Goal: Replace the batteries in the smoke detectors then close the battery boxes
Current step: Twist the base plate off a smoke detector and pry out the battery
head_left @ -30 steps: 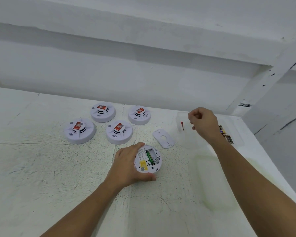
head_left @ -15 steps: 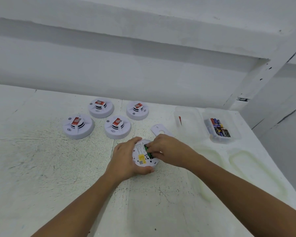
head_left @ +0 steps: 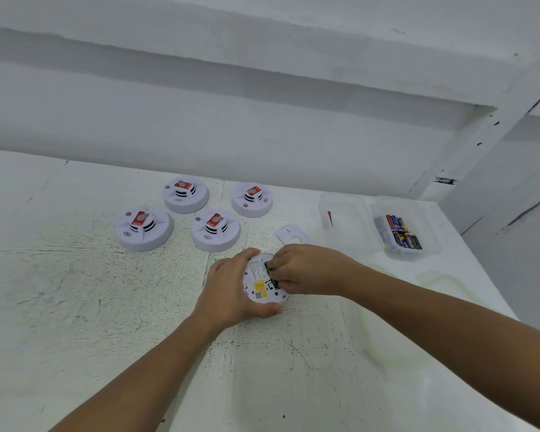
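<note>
A white smoke detector [head_left: 260, 286] lies upside down on the table, its battery compartment open and a yellow label on its back. My left hand [head_left: 228, 291] grips its left rim and holds it steady. The fingertips of my right hand [head_left: 309, 269] pinch a green battery [head_left: 268, 267] in the compartment. The white battery cover [head_left: 289, 233] lies just behind my right hand. A clear box [head_left: 430, 244] at the right holds several batteries [head_left: 401, 236].
Several other smoke detectors [head_left: 215, 230] with red stickers stand upright in a group at the back left. A second clear box [head_left: 353, 210] with one small red item [head_left: 329, 218] sits beside the battery box. The wall runs close behind, and the table edge at the right.
My right hand has come back from the clear box to the detector and closed its fingers on the green battery. My left hand has stayed on the detector.
</note>
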A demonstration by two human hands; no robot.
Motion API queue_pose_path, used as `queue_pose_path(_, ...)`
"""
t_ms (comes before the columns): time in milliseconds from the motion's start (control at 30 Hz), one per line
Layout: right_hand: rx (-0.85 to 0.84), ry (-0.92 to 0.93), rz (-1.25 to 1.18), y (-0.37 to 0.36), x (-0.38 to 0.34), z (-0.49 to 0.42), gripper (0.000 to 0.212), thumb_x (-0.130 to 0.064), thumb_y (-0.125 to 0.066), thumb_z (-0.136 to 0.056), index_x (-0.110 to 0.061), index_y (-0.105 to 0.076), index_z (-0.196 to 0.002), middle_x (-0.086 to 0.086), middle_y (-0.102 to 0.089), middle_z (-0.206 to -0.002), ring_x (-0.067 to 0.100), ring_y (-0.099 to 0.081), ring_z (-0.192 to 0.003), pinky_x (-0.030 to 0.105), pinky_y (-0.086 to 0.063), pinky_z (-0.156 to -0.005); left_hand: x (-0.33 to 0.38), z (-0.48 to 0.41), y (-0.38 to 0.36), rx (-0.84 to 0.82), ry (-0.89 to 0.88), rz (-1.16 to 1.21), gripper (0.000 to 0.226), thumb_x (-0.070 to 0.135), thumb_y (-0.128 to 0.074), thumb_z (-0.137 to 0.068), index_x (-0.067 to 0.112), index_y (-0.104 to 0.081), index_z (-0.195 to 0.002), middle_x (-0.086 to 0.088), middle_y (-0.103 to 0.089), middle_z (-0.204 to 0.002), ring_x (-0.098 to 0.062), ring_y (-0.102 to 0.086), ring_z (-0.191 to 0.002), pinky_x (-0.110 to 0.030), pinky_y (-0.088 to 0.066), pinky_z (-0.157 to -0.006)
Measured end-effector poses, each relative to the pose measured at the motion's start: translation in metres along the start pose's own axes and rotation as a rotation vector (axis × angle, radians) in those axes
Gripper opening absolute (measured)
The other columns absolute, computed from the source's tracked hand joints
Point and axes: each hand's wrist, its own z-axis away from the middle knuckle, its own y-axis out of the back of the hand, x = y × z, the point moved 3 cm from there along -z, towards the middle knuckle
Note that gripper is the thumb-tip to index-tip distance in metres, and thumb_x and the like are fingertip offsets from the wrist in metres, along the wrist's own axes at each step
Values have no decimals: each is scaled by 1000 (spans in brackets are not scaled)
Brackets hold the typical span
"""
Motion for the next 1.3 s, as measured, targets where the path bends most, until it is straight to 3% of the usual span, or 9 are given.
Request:
queue_pose_path(133, 26, -12, -43, 3, -1, -3, 19, -15, -54, -85, -2, -68, -82, 8, -66, -78, 24, -59, -75, 36, -49, -69, 1, -1, 0, -1, -33, 4, 106, 73, -69, -42, 33, -38, -135, 37, -42, -105, -2, -40, -104, -22, -20, -101)
queue_pose_path(400, 106, 43, -49, 2, -1, -4, 12, -11, -68, -71, -3, -62, -78, 12, -61, -71, 24, -46, -66, 39, -50, -56, -7, -4, -5, -22, -17, -12, 106, 78, -67, -46, 32, -36, -136, 23, -50, -119, -7, -43, -112, -31, -24, -110)
queue_pose_path(500, 138, 58, -66, 3, -2, -2, 12, -9, -69, -66, -5, -60, -73, 9, -57, -63, 21, -41, -60, 36, -48, -51, -7, -3, -5, -20, -28, 0, 106, 76, -67, -46, 30, -36, -137, 23, -49, -119, -4, -41, -108, -29, -22, -110)
queue_pose_path(633, 112, 33, -82, 7, -4, 1, 11, -9, -67, -70, -4, -63, -79, 10, -60, -68, 23, -46, -62, 33, -44, -55, -5, -2, -5, -14, -47, -5, 105, 75, -67, -47, 30, -36, -136, 22, -50, -120, -2, -41, -105, -29, -22, -110)
queue_pose_path(767, 89, -25, -111, 7, -6, 9, 29, -11, -58, -82, -3, -67, -109, 15, -68, -99, 31, -58, -88, 41, -50, -74, -4, -1, -3, -10, -43, -6, 105, 74, -69, -47, 30, -35, -136, 22, -49, -118, -3, -40, -107, -25, -20, -108)
queue_pose_path(900, 60, -67, -178, 5, -7, 13, 36, -12, -55, -88, -6, -63, -122, 10, -67, -114, 27, -57, -98, 36, -45, -87, -3, -1, -2, -11, -38, -5, 100, 72, -71, -47, 33, -37, -133, 24, -50, -113, -5, -43, -106, -23, -21, -106)
queue_pose_path(1000, 73, -120, -243, 3, -8, 16, 31, -19, -54, -91, -10, -66, -118, 5, -68, -106, 21, -52, -90, 31, -41, -85, -4, 0, -4, -8, -22, -10, 102, 72, -73, -47, 35, -35, -134, 25, -50, -113, -7, -42, -110, -22, -22, -103)
queue_pose_path(1133, 121, -238, -363, -1, -9, 20, 29, -17, -55, -91, -12, -66, -118, 4, -68, -116, 16, -60, -99, 32, -47, -90, -6, -1, -4, 4, 8, -1, 104, 71, -75, -45, 37, -35, -135, 28, -50, -112, -9, -39, -113, -21, -20, -99)
queue_pose_path(1300, 255, -414, -499, -7, -10, 29, 31, -6, -51, -87, -15, -69, -112, -1, -70, -102, 9, -59, -81, 21, -47, -73, 1, 2, 0, 18, -1, -6, 97, 62, -81, -50, 35, -38, -132, 27, -49, -107, -7, -36, -107, -21, -21, -94)
